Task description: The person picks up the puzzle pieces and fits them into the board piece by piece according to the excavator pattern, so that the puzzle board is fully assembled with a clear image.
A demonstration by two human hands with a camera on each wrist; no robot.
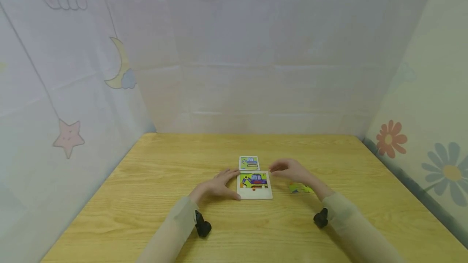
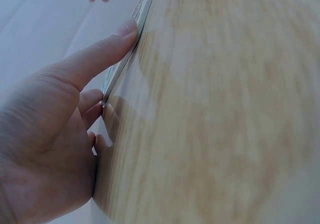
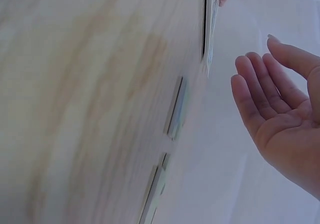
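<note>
A white-framed puzzle board (image 1: 254, 194) lies flat on the wooden table, its upper half filled with a purple digger picture (image 1: 256, 180) and its lower half mostly bare white. My left hand (image 1: 220, 185) is spread along the board's left side, thumb at the near corner and fingertips at the far one. In the left wrist view, the left thumb (image 2: 102, 54) lies extended against the board's edge. Above the table, just right of the board, my right hand (image 1: 290, 171) hovers with loosely bent fingers; the right wrist view shows nothing in its palm (image 3: 285, 114).
A small picture card (image 1: 249, 163) with the same digger lies just beyond the board. Green puzzle pieces (image 1: 300, 188) lie on the table (image 1: 175, 161) at right, partly under my right forearm. Printed cloth walls (image 1: 226, 52) enclose the table's back and sides.
</note>
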